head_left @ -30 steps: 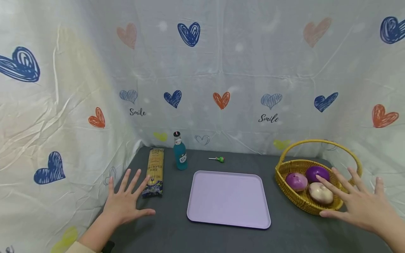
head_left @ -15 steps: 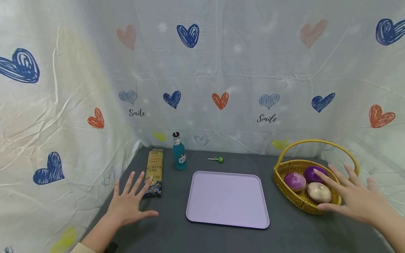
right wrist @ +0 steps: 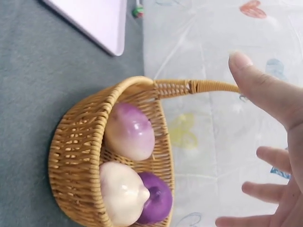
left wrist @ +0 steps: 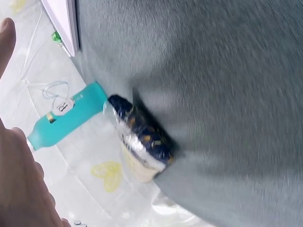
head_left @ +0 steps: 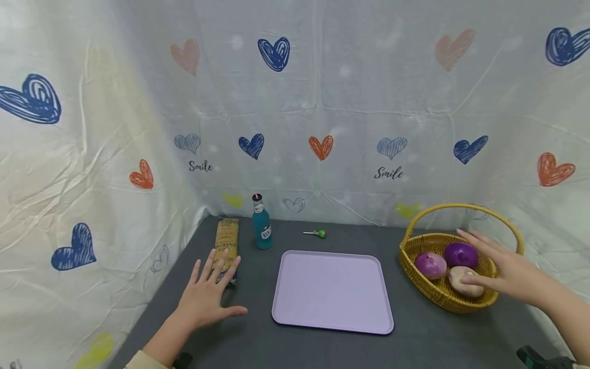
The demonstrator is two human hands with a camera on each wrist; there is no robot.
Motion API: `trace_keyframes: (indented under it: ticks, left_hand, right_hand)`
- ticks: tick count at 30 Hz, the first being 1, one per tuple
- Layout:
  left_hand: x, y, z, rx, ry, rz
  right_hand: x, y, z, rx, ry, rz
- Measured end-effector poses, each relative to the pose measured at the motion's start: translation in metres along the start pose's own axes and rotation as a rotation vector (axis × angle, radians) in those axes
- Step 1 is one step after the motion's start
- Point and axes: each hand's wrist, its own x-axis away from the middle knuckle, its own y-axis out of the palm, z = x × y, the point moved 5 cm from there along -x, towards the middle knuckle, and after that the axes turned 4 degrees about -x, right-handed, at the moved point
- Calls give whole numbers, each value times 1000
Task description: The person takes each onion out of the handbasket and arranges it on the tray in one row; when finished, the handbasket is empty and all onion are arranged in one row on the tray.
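The right hand (head_left: 511,269) is hanging at the right side of an oval basket (head_left: 421,284). Its fingers are lying loosely extended, with the thumb well apart, and they are holding nothing; whether any of them is touching the basket, I cannot tell. The basket is standing on the right part of the bench (head_left: 332,353); it is showing a woven, ribbed wall of yellow-brown strands and a thin arched handle. Inside, three smooth, glossy onions are lying close together: a pale purple onion (head_left: 430,265) on the left, a dark purple onion (head_left: 461,254) on the far side and a whitish onion (head_left: 460,285) on the near side.

The left hand (head_left: 205,300) is hanging over the left part, its fingers straight, widely spread and holding nothing. Beyond it, a long packet (head_left: 227,236) of shiny plastic is lying flat, with a dark blue patterned near end. To its right, a blue-green bottle (head_left: 262,228) with a narrow neck is standing upright. A flat lilac tray (head_left: 332,294) with rounded corners is lying in the middle, and behind it a small green lollipop (head_left: 321,233) is resting. At the far side, a creased white cloth (head_left: 350,92) with printed hearts is hanging.
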Motion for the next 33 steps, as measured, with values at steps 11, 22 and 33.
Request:
trace_keyframes:
  ticks: [11, 22, 33]
  left_hand:
    - [-15, 19, 33, 106, -10, -114]
    - [-28, 48, 56, 330, 16, -250]
    - [-37, 64, 69, 456, 24, -386]
  right_hand:
    - [-14, -2, 6, -139, 24, -13]
    - [-29, 8, 14, -213, 46, -48]
    - [-46, 13, 28, -255, 22, -132]
